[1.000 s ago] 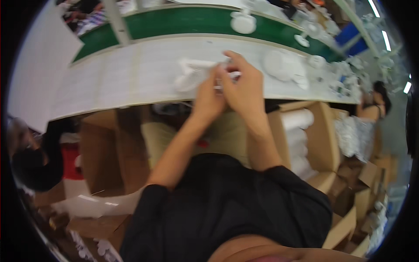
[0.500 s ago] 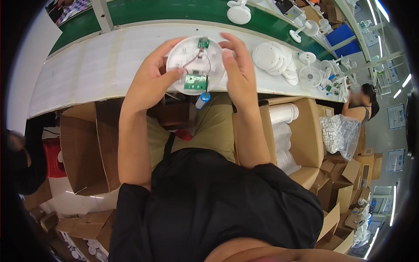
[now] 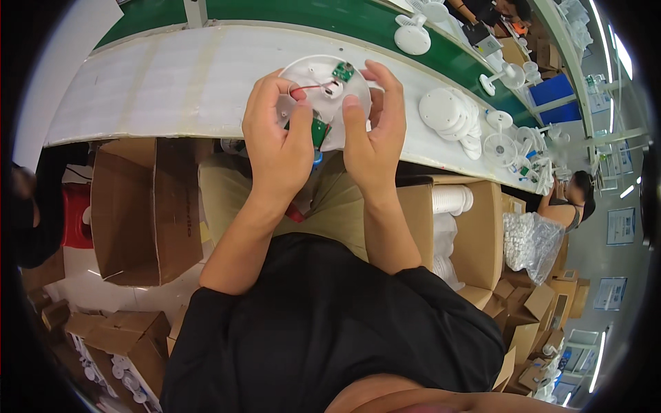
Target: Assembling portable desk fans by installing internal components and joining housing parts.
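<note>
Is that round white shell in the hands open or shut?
Open: the shell shows its inside, with green boards and a red wire.

An assembly workshop, this: bare circuit board (image 3: 343,71) at twelve o'clock, green strip (image 3: 296,12) sweeping beyond it, white discs (image 3: 444,110) stacked on the table (image 3: 172,89) at two, co-worker (image 3: 568,212) at three, open cartons (image 3: 538,303) crowding four!

The forearms (image 3: 248,237) reach forward and slant inward, wrists apart, bringing both hands over the worktop's (image 3: 138,96) near edge. The left hand (image 3: 275,148) curls, thumb beside a bent index finger; the right hand (image 3: 375,141) faces it, thumb extended, fingers arched.
</note>
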A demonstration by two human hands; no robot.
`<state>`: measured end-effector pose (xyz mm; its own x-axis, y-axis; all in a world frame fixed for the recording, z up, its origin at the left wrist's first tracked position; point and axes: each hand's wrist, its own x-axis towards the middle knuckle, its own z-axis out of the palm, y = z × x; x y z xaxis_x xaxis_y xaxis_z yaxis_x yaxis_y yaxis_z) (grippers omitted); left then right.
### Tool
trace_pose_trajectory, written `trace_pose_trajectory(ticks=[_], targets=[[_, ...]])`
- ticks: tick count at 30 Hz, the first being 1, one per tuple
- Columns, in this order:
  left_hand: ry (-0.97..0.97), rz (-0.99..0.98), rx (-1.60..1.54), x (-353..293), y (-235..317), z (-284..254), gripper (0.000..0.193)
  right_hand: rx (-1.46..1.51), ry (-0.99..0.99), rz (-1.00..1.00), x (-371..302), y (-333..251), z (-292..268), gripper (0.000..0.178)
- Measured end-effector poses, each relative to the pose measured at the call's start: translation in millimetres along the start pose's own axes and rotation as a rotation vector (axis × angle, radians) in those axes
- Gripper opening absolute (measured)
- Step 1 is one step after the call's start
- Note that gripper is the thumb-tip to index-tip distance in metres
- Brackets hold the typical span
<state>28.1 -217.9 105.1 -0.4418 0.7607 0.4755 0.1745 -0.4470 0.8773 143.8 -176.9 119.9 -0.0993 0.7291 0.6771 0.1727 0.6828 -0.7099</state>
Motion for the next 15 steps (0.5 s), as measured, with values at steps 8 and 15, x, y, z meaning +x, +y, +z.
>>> trace_pose_trajectory(ticks=[8, 15], targets=[[0.151, -0.112, -0.21, 2.1, -5.4, 5.2, 0.017, -0.21, -0.245, -0.258, 31.0, -3.3, 7.9, 0.018], [0.272, -0.113, -0.248, 0.2, -2.2, 8.8, 0.014, -0.43, -0.282, -0.178, 33.2, -22.2, 18.1, 0.015]])
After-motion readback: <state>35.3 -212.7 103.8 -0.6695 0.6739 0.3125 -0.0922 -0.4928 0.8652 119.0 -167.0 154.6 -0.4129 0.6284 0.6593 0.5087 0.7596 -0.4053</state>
